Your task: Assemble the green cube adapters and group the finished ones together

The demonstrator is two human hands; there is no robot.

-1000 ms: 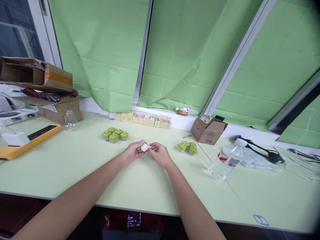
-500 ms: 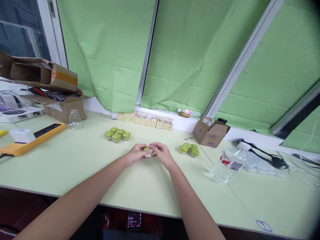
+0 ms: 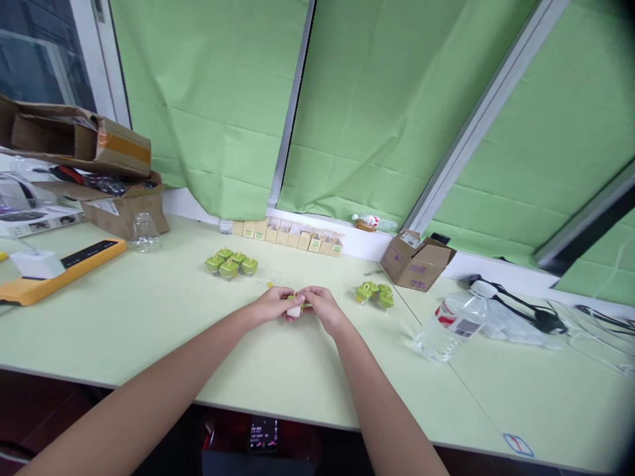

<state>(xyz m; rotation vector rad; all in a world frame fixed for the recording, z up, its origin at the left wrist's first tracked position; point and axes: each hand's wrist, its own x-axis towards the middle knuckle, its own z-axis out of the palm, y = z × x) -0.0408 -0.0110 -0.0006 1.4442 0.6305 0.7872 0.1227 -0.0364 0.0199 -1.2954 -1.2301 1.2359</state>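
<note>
Between my two hands is a small green-topped piece with a white lower part (image 3: 294, 310) and a yellowish loop at its top. My left hand (image 3: 272, 305) pinches it from the left, its thumb across the front. From the other side my right hand (image 3: 320, 305) closes its fingers on it, partly hiding it. Beyond my left hand lie a small yellow bit and clear plastic (image 3: 272, 283). To the left stands a group of several green-lidded clear little cups (image 3: 229, 268) with yellow loops; a similar group (image 3: 385, 297) is to the right.
Small cardboard boxes (image 3: 294, 235) line the back wall. At right are an opened carton (image 3: 417, 263), a large water bottle (image 3: 454, 324) and headphones (image 3: 546, 320). A yellow power strip (image 3: 94, 263), a clear jar (image 3: 145, 235) and cartons (image 3: 124, 208) occupy the left.
The held piece has tipped, and more of its white part shows between my fingers. A yellow bit now shows beyond my left hand. The view has shifted slightly.
</note>
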